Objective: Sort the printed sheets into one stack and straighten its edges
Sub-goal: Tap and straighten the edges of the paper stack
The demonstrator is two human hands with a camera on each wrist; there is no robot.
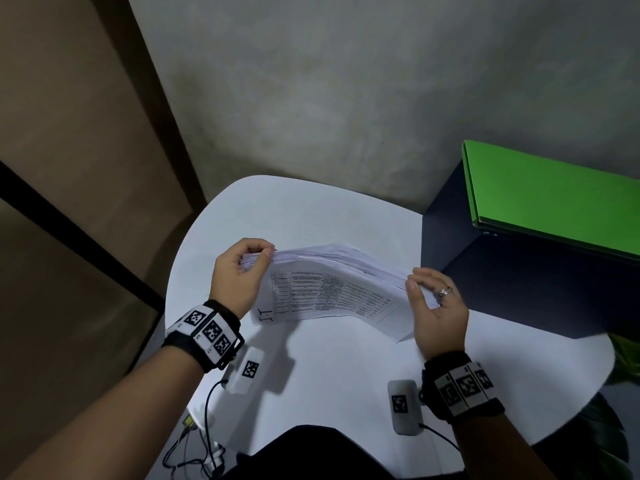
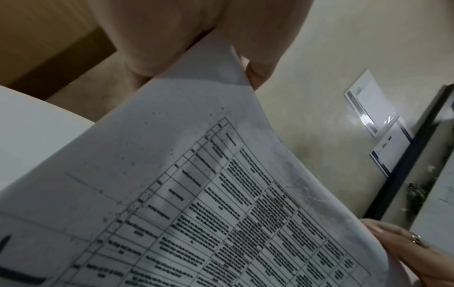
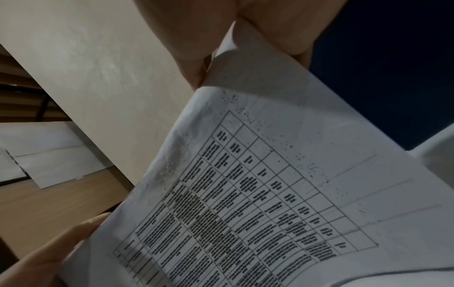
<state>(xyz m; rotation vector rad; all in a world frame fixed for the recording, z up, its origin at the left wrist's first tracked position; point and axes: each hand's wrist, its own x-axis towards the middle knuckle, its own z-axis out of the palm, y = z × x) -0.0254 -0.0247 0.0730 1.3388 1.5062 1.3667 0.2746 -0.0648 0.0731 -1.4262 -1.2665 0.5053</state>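
A stack of printed sheets (image 1: 332,289) with a table of text on the near face stands on its long edge on the white round table (image 1: 311,209), bowed in the middle. My left hand (image 1: 242,271) grips its left end, thumb in front and fingers behind. My right hand (image 1: 433,303), with a ring on it, grips the right end the same way. In the left wrist view the printed sheet (image 2: 196,194) fills the frame under my left hand (image 2: 172,38). The right wrist view shows the same sheet (image 3: 270,184) pinched by my right hand (image 3: 221,38).
A dark cabinet (image 1: 519,282) with a green folder (image 1: 554,199) on top stands right of the table, close to my right hand. Two small white tagged devices (image 1: 246,370) (image 1: 403,407) with cables lie near the table's front edge. A grey wall rises behind.
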